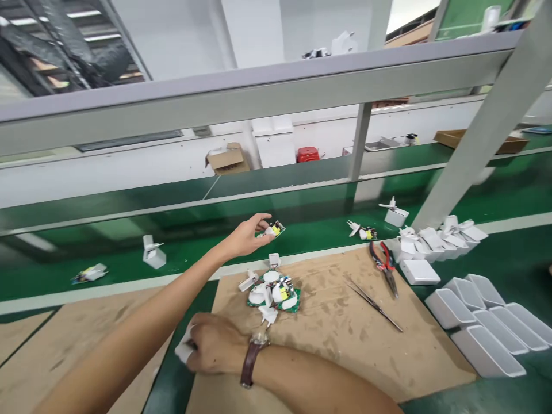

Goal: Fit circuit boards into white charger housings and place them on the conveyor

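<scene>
- Left hand [248, 234]: thumb and fingers pinch a small circuit board [276, 229], held over the green strip [317, 221] beyond the cardboard [336, 305].
- That board looks crowded — a bright yellow block, black parts, a green edge.
- Right hand [215, 343]: curled around a white piece [184, 349] — mostly hidden.
- Similar boards [282, 292] lie heaped on the cardboard, near both hands.

I work in what looks like an electronics assembly workshop, where a long green work surface [310, 227] stretches past me under a grey metal frame [259, 103]. Circuit boards [294, 303] are heaped on my cardboard sheet [328, 339] near pliers [383, 265] and tweezers [374, 303], with rows of open white plastic casings [485, 349] alongside and a cardboard box [230, 160] near a white wall [150, 172].
</scene>
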Available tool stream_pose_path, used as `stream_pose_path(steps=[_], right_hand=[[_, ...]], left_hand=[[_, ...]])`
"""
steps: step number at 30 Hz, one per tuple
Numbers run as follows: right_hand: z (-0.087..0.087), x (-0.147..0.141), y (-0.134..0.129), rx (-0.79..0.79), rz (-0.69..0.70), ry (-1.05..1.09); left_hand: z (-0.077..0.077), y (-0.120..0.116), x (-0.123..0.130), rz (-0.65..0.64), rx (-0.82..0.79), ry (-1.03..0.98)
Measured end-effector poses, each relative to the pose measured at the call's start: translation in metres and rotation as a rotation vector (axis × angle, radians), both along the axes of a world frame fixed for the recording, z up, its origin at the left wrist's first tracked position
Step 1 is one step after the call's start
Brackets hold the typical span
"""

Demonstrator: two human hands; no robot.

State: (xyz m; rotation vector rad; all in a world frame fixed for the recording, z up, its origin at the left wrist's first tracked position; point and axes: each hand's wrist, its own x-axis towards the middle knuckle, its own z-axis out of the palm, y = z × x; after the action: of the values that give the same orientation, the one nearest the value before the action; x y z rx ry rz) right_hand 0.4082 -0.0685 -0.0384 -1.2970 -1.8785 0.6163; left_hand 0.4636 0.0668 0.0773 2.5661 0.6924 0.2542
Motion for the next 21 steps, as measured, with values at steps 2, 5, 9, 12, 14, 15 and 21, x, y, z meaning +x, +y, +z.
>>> stream_pose_path(steps=[2, 5, 9, 12, 14, 15, 21], right_hand=[[0.0, -0.016, -0.002, 0.031, 0.077, -0.097], [-0.002, -0.026, -0.008, 0.165, 0.164, -0.285], [-0.008, -0.032, -0.025, 0.219, 0.241, -0.407], [-0.017, -0.038, -0.039, 0.21, 0.216, -0.425], [-0.025, -0.038, -0.043, 0.212, 0.213, -0.436], [-0.029, -0.038, -0.044, 0.223, 0.22, -0.439], [-0.046, -0.031, -0.045, 0.458, 0.249, -0.205]], left_hand=[[0.007, -0.011, -0.046, 0.045, -0.16, -0.076], [0.0, -0.035, -0.104, 0.101, -0.222, -0.083], [-0.033, -0.073, -0.147, 0.19, -0.247, -0.058], [-0.052, -0.095, -0.157, 0.094, -0.25, -0.058], [-0.053, -0.102, -0.164, 0.021, -0.225, -0.052], [-0.05, -0.105, -0.17, -0.003, -0.193, -0.046], [0.008, -0.144, -0.268, 0.143, -0.077, -0.099]])
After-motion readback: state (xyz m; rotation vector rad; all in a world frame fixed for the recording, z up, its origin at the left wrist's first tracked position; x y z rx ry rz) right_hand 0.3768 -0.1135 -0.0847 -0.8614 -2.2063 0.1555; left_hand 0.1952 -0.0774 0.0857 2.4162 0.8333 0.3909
